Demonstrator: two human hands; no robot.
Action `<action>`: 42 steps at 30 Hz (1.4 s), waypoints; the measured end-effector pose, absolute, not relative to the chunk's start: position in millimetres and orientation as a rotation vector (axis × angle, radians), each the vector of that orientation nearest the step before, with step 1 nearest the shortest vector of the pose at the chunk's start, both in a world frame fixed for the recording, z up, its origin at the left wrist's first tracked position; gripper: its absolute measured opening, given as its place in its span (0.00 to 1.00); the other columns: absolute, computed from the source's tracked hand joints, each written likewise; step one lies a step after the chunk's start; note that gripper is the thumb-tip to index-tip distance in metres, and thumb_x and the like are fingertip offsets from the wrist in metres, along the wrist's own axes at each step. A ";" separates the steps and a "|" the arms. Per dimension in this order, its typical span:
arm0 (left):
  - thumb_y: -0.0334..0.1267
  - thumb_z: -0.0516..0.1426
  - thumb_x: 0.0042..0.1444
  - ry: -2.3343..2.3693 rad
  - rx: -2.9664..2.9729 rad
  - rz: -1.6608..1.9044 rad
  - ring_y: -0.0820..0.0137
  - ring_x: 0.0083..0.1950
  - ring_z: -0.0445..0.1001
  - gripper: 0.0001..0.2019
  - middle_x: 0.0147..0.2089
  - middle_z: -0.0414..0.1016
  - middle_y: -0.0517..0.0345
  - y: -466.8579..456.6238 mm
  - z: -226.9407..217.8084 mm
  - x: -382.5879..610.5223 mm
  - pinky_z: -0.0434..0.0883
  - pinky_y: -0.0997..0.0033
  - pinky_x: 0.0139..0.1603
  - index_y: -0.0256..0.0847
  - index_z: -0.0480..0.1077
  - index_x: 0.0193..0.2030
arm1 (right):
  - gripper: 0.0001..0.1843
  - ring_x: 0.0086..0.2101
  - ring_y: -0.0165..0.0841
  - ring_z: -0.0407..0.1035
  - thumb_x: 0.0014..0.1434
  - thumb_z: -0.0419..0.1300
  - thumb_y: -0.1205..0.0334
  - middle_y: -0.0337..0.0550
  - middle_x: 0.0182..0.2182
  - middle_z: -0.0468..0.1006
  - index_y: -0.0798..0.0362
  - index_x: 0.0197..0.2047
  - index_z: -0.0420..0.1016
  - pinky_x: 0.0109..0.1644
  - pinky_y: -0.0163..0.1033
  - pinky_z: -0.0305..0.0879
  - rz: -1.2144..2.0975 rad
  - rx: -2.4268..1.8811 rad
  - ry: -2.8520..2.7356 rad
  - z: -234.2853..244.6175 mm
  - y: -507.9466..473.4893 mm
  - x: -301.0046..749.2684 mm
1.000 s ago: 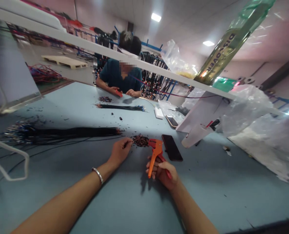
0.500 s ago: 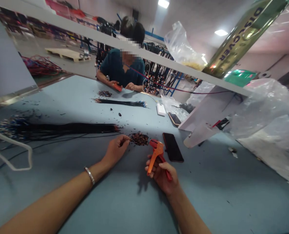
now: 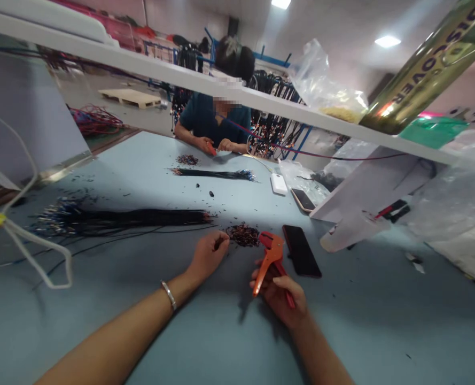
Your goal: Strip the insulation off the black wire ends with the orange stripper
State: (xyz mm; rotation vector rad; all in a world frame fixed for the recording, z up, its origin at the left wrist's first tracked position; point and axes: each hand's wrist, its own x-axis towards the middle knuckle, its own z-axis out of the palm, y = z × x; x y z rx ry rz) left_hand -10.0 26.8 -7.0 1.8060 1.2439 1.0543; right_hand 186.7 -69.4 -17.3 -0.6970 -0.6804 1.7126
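Observation:
My right hand is closed round the handles of an orange crimping tool, whose head points up toward a small pile of dark terminals. My left hand, with a bracelet at the wrist, is pinched shut on something small and dark right at the pile's left edge. A long bundle of black wires lies on the blue table to the left of that hand.
A black phone lies just right of the tool. Farther off are a second phone, a white device and plastic bags. A person sits across the table with another wire bundle. White cord loops at left.
The view has shifted, so everything sits a little farther right and lower. My left hand stays pinched at the terminal pile and my right hand keeps the tool.

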 end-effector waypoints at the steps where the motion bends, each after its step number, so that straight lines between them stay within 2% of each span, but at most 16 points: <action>1: 0.37 0.51 0.53 1.247 1.803 1.055 0.75 0.25 0.63 0.08 0.23 0.68 0.63 26.9 -7.3 -9.7 0.59 0.77 0.27 0.38 0.69 0.30 | 0.19 0.36 0.40 0.76 0.49 0.57 0.64 0.47 0.37 0.81 0.54 0.45 0.76 0.44 0.46 0.69 1.718 -0.690 -0.690 -17.4 -68.8 187.7; 13: 0.34 0.52 0.52 1.205 1.764 1.145 0.76 0.25 0.62 0.06 0.22 0.66 0.64 31.4 -19.2 -3.8 0.58 0.77 0.27 0.37 0.68 0.29 | 0.21 0.38 0.41 0.74 0.47 0.56 0.66 0.48 0.37 0.79 0.53 0.47 0.72 0.47 0.51 0.68 1.716 -0.741 -0.919 -14.2 -67.1 191.0; 22: 0.33 0.52 0.52 1.214 1.779 1.169 0.75 0.24 0.63 0.05 0.22 0.66 0.64 33.0 -20.9 -1.9 0.59 0.76 0.27 0.38 0.68 0.28 | 0.21 0.36 0.39 0.75 0.47 0.54 0.64 0.47 0.36 0.79 0.55 0.46 0.71 0.45 0.48 0.68 1.756 -0.754 -0.879 -17.6 -62.1 195.6; 30: 0.33 0.53 0.51 1.244 1.792 1.159 0.73 0.26 0.66 0.05 0.24 0.71 0.62 34.3 -15.2 -3.3 0.62 0.75 0.29 0.39 0.70 0.29 | 0.24 0.34 0.37 0.75 0.46 0.50 0.65 0.46 0.34 0.79 0.56 0.47 0.70 0.45 0.47 0.68 1.753 -0.770 -0.907 -15.4 -59.6 196.0; 42: 0.37 0.53 0.50 1.234 1.781 1.160 0.73 0.26 0.65 0.07 0.23 0.68 0.63 33.2 -9.4 -6.4 0.61 0.75 0.29 0.38 0.70 0.29 | 0.22 0.32 0.37 0.76 0.46 0.50 0.66 0.47 0.33 0.81 0.58 0.45 0.71 0.42 0.43 0.70 1.797 -0.655 -0.892 -16.5 -53.9 196.0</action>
